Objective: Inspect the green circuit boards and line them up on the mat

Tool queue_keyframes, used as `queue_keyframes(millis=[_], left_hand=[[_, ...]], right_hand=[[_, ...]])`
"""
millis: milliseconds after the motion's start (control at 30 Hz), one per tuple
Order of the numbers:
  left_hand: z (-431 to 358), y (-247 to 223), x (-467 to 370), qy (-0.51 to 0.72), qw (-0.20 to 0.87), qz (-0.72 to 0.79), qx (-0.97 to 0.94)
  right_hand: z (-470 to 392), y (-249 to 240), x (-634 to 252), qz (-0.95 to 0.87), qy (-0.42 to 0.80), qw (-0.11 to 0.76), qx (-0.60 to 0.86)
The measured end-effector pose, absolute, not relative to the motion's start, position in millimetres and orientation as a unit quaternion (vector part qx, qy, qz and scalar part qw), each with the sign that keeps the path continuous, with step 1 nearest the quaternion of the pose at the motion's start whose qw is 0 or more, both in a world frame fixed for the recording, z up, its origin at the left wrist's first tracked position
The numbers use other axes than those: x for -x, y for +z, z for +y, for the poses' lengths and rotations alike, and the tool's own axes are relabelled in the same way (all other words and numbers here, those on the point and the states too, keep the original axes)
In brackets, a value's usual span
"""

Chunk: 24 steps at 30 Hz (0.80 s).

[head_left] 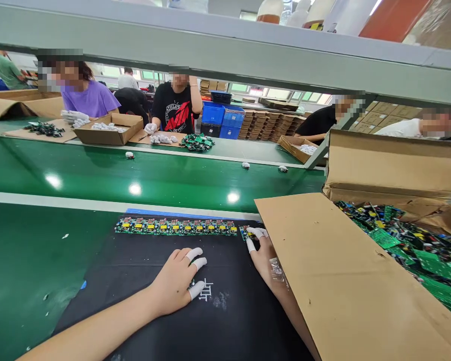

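Observation:
A row of small green circuit boards (pixel 176 228) with yellow components lies along the far edge of a black mat (pixel 146 281). At the row's right end, slightly apart from it, my right hand (pixel 262 248) grips a single circuit board (pixel 244 233) between thumb and fingers. White finger cots cover several fingertips on both hands. My left hand (pixel 175 283) is low over the middle of the mat, its fingers curled around a circuit board (pixel 191 284) that is mostly hidden under the hand. White marking (pixel 206 290) shows on the mat beside the left thumb.
An open carton (pixel 394 170) heaped with circuit boards (pixel 417 245) stands at right, its flap (pixel 346 271) covering part of my right forearm. Beyond runs a green conveyor belt (pixel 180 175) carrying small white pieces (pixel 245 165). Co-workers sit opposite; a shelf (pixel 210 42) crosses overhead.

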<state>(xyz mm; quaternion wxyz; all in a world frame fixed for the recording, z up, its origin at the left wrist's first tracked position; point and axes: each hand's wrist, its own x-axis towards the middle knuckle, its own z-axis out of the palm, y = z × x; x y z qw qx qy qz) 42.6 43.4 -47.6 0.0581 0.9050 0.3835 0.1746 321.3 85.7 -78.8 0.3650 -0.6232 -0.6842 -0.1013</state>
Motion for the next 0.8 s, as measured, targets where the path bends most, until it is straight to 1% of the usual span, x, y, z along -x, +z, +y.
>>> queue_keyframes(millis=[267,367,467,600,700,800], left_hand=[[43,-51,-42,0.188,0.070,0.384,-0.901],[44,-51,-42,0.210,0.101,0.379,-0.895],[43,-50,-41,0.260,0.157,0.369,-0.878],[44,-46,-40,0.319,0.211,0.412,-0.827],[45,-45,-40,0.315,0.209,0.452,-0.808],[45,-47,-41,0.302,0.199,0.472,-0.804]], right_hand=[[85,-73,-318,-0.710,-0.135,0.341,0.601],[83,-71,-316,-0.724,-0.134,0.330,0.591],[81,-69,-314,-0.731,-0.132,0.324,0.585],[81,-67,-313,-0.725,-0.096,0.344,0.589],[83,-66,-313,-0.719,-0.074,0.366,0.586],[82,-63,-313,-0.712,-0.092,0.379,0.583]])
